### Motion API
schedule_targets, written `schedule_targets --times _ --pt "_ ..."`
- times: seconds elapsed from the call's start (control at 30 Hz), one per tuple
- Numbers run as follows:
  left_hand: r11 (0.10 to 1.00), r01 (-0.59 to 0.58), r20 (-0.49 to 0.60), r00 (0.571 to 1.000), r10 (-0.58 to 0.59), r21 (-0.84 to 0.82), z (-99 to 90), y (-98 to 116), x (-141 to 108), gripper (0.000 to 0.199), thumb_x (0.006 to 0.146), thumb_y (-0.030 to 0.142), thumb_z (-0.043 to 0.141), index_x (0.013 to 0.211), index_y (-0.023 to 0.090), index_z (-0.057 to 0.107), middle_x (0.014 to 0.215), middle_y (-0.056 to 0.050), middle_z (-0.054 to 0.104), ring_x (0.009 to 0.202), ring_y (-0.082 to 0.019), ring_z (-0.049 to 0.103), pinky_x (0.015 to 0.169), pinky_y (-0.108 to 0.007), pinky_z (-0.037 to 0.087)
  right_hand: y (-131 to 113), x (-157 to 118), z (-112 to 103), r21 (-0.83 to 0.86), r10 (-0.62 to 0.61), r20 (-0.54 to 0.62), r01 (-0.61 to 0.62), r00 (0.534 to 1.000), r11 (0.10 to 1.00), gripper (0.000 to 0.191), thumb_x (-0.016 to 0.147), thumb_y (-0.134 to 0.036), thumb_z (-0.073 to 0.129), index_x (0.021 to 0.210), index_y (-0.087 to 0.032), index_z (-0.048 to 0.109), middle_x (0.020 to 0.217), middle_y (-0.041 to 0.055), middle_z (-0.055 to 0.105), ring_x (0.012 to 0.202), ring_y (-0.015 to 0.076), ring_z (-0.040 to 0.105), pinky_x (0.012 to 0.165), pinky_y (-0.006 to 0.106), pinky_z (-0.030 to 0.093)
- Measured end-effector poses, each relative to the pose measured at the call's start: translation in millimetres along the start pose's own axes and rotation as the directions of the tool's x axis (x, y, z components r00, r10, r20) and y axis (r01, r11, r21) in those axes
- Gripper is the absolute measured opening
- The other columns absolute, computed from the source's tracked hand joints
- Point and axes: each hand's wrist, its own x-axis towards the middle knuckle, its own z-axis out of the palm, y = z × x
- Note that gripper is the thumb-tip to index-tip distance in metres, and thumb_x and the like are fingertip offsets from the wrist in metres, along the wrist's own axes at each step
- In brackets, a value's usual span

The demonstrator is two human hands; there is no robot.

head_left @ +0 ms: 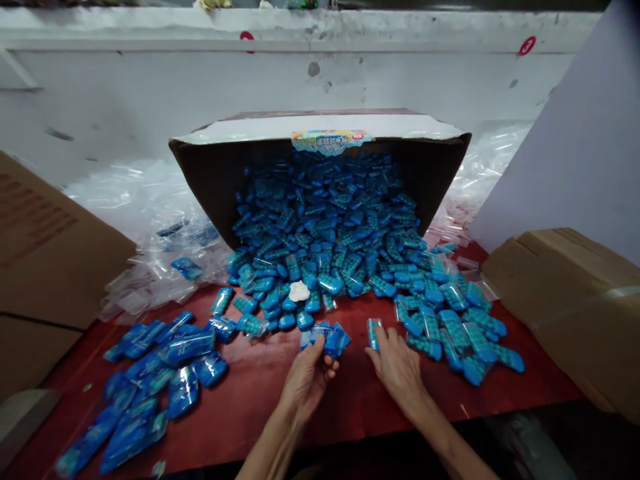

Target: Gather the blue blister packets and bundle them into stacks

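Near the middle of the red table, my left hand (pixel 309 373) is closed on several blue printed plastic wrappers (pixel 334 339), pinched between thumb and fingers. To its right, my right hand (pixel 397 367) has its fingers on a small clear case (pixel 374 331) with teal pellets inside; the fingers partly cover it. Beyond both hands, a big heap of similar blue-and-teal cases (pixel 325 233) spills from a tipped carton (pixel 200 180). A smaller group of cases (pixel 455 333) lies right of my right hand. On the left lie several cases in blue wrappers (pixel 183 390).
A white lump (pixel 299 291) rests on the heap's front. Clear plastic pieces (pixel 160 253) are piled on the left, with more clear pieces (pixel 493 167) behind at right. Cardboard boxes flank the red table (pixel 260 407): one at left (pixel 45 267), another at right (pixel 565 300).
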Motion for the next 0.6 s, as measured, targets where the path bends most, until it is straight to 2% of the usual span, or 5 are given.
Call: schedule_targets --times 0.1,0.17,0.27,0.37,0.6 --pt "1.000 -0.020 0.001 1.000 0.020 -0.008 -2.6 -0.1 -0.4 0.026 0.066 0.035 0.061 0.060 0.015 0.048 0.042 0.002 0.050 0.041 -0.009 0.051 0.036 -0.016 0.036 -3.2 9.7 3.1 0.234 0.069 -0.025 -0.061 0.997 0.970 0.032 0.075 -0.020 0.047 0.107 -0.021 0.047 0.090 0.0085 0.053 0.086 0.0231 0.051 0.061 0.028 0.039" --pt "1.000 -0.021 -0.012 1.000 0.021 -0.016 -4.2 1.0 -0.2 0.026 0.068 0.036 0.059 0.060 0.015 0.047 0.042 0.002 0.050 0.041 -0.009 0.051 0.036 -0.016 0.035 3.6 17.3 -0.1 0.553 0.093 0.070 -0.116 0.993 0.825 0.027 0.071 -0.019 0.049 0.098 -0.019 0.050 0.089 0.0066 0.053 0.085 0.0207 0.051 0.064 0.028 0.039" --pt "0.999 -0.018 -0.038 0.999 0.016 -0.043 -4.3 2.7 0.5 0.025 0.070 0.035 0.057 0.060 0.015 0.047 0.042 0.002 0.051 0.041 -0.009 0.052 0.037 -0.016 0.036 15.2 21.6 -10.4 0.916 -0.068 0.335 -0.308 0.940 0.258 0.024 0.068 -0.022 0.052 0.092 -0.019 0.049 0.074 -0.0001 0.052 0.064 0.0123 0.051 0.052 0.022 0.039" --pt "0.998 -0.023 -0.062 0.998 0.020 -0.058 -2.7 2.1 1.7 0.023 0.071 0.034 0.057 0.062 0.015 0.048 0.044 0.002 0.052 0.042 -0.009 0.052 0.039 -0.016 0.037 14.2 16.6 -23.1 0.866 -0.263 0.424 -0.473 0.867 -0.161 0.029 0.068 -0.023 0.053 0.096 -0.020 0.047 0.065 -0.0045 0.045 0.047 0.0057 0.041 0.039 0.016 0.032" --pt "0.990 -0.139 0.035 0.990 0.138 0.006 -5.9 -3.4 2.3 0.026 0.064 0.036 0.063 0.062 0.013 0.050 0.045 0.001 0.052 0.044 -0.009 0.050 0.039 -0.017 0.035 -8.9 11.3 -35.3 0.869 -0.285 0.431 -0.478 0.856 -0.124 0.030 0.066 -0.025 0.061 0.092 -0.017 0.051 0.061 -0.0051 0.045 0.042 0.0036 0.036 0.034 0.014 0.031"
